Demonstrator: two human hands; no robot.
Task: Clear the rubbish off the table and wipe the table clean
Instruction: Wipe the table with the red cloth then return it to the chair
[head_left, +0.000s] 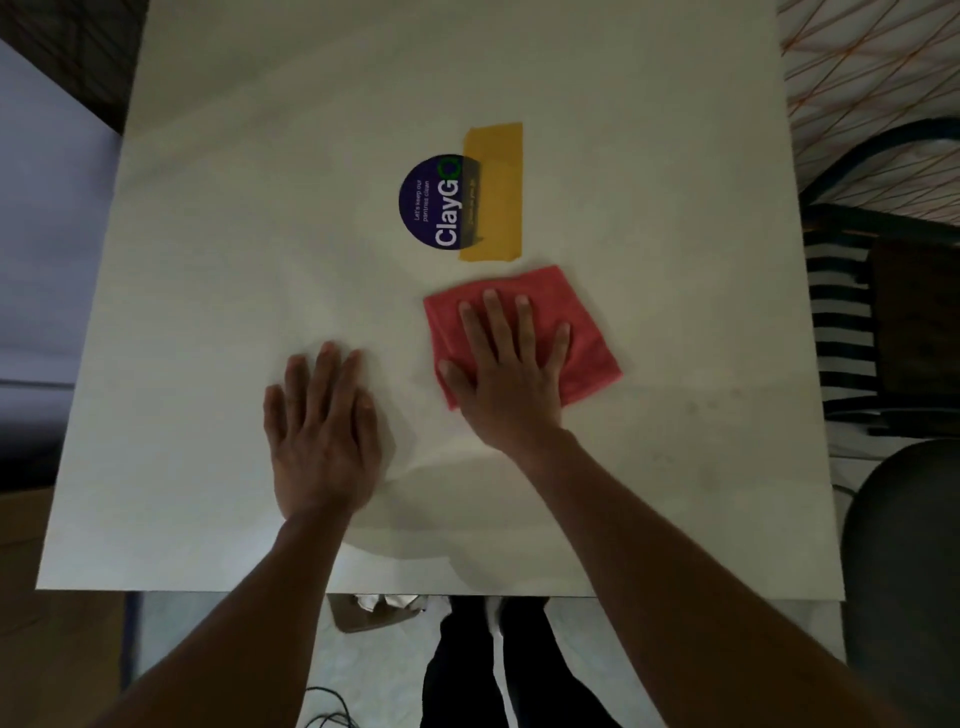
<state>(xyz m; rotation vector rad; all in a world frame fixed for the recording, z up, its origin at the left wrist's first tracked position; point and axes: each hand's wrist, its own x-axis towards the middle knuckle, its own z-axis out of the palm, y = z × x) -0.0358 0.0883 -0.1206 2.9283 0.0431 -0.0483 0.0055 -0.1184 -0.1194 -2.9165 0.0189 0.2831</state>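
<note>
You are pressing your right hand (511, 374) flat, fingers spread and straight, on the red cloth (587, 332) lying right of centre on the table (208, 260), just below the sticker (431, 202) and tape (496, 192); your left hand (322, 431) is resting open and flat on the bare top, holding nothing. The soft, folded, nappy cloth is likely risking a snag on the tape's edge, lifting it off the smooth matt white top; no rubbish is showing on the table.

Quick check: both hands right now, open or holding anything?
Left hand: open, flat on the bare table.
Right hand: open, fingers straight, pressing the red cloth onto the table.
</note>
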